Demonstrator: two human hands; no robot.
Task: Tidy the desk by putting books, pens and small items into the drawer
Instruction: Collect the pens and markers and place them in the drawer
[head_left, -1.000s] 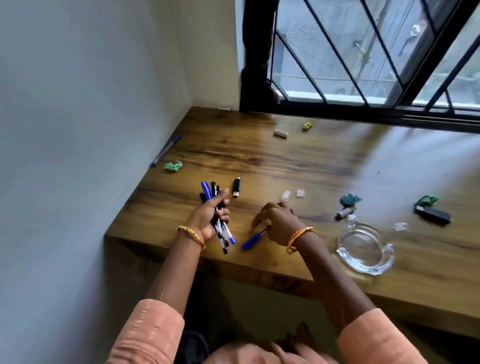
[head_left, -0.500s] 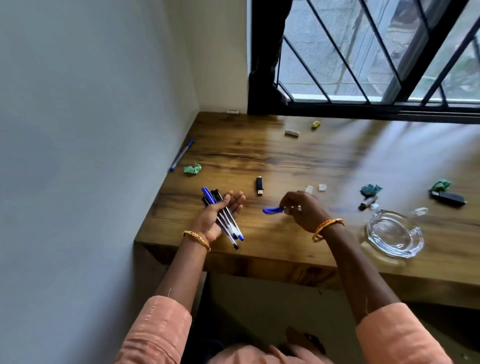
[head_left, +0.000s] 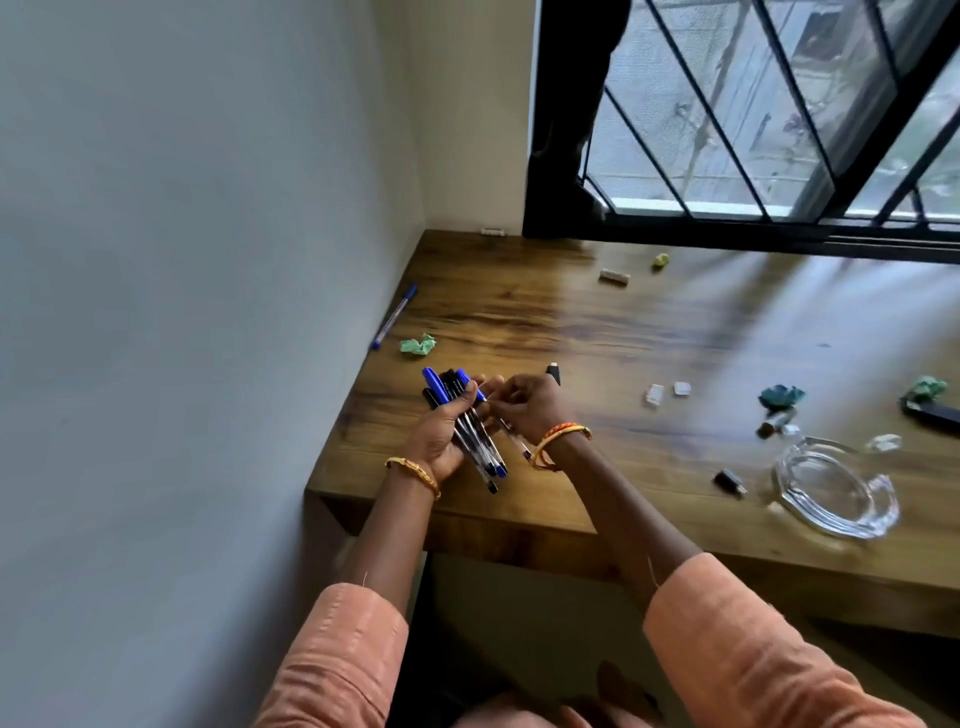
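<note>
Glossy wooden desk (head_left: 649, 332) (clear glass ashtray (head_left: 836, 493)).

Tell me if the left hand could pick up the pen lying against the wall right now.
Probably not yet. The left hand already grips a bundle of pens, so it has no free fingers. The pen by the wall itself lies unobstructed.

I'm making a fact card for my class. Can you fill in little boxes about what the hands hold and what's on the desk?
left hand: grips a bundle of pens
right hand: pinches one more pen beside the bundle
desk: wooden, below a barred window
by the wall: a blue pen and a green paper ball
near the right edge: a glass ashtray
drawer: not in view
</note>
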